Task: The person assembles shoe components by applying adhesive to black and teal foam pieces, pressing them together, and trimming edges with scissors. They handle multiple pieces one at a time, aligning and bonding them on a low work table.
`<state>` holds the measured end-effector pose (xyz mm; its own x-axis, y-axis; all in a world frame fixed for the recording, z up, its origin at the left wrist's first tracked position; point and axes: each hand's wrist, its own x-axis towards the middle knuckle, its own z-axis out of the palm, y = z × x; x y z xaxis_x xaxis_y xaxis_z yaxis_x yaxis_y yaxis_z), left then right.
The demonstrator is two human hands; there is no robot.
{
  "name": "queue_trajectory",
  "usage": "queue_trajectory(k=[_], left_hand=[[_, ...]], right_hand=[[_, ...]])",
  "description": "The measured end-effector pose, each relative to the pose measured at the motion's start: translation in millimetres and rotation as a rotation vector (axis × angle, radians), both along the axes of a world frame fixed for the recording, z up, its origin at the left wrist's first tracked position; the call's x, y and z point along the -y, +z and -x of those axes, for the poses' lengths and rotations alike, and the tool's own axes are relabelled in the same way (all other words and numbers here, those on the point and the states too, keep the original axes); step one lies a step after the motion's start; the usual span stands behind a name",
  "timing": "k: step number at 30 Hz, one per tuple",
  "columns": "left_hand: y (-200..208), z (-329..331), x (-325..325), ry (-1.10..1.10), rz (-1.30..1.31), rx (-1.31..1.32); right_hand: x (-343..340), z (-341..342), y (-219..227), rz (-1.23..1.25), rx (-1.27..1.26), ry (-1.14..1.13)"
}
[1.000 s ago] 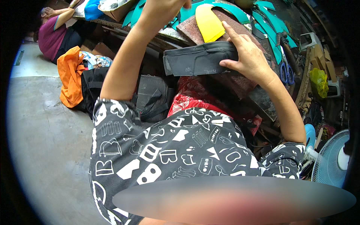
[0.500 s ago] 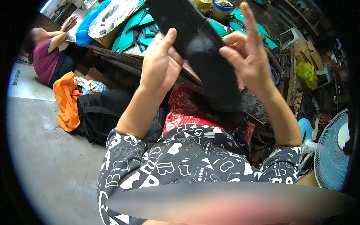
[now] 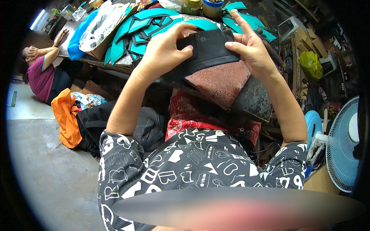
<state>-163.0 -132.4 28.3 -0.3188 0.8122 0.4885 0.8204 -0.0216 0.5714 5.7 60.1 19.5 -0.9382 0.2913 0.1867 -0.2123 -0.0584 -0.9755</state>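
A black, leather-like strip (image 3: 214, 54) stretches between my two hands over the bench, its upper edge looking folded over. My left hand (image 3: 165, 50) grips its left end, thumb in front and fingers behind. At the right end, my right hand (image 3: 252, 50) pinches it between thumb and curled fingers, with the index finger pointing up. Below the strip lies a rough reddish-brown board (image 3: 225, 82), beside a dark, worn slab (image 3: 254, 98). Just beyond my hands are several teal and black cut pieces (image 3: 144, 25).
Jars (image 3: 212, 8) stand at the back of the bench. To the left are a blue bag (image 3: 83, 42), a seated person (image 3: 42, 75) and an orange cloth (image 3: 63, 111) on black bags. A fan (image 3: 343, 144) stands at right, below a yellow-green plastic bag (image 3: 310, 64).
The black strip has swung from a steep, lengthwise position to lie crosswise and lower, uncovering the reddish board. My left hand has shifted its hold to the strip's left end.
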Motion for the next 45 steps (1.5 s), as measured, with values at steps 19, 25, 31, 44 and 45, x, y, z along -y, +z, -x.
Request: queue_trajectory(k=[19, 25, 31, 44, 45], left_hand=[[-63.8, -71.1, 3.6, 0.008, -0.436, 1.257], [-61.5, -64.0, 5.2, 0.03, -0.442, 1.245], [-56.5, -66.6, 1.9, 0.01, -0.484, 1.29], [-60.9, -59.3, 3.4, 0.004, -0.427, 1.304], [-59.7, -58.7, 4.0, -0.024, -0.456, 1.298]], right_hand=[[13.2, 0.2, 2.3, -0.641, -0.165, -0.155], [27.3, -10.0, 0.4, -0.588, -0.201, -0.181], [38.7, -9.5, -6.0, -0.317, -0.026, -0.105], [26.5, -6.8, -6.4, -0.45, -0.048, -0.108], [24.9, -6.7, -7.1, -0.456, -0.042, -0.092]])
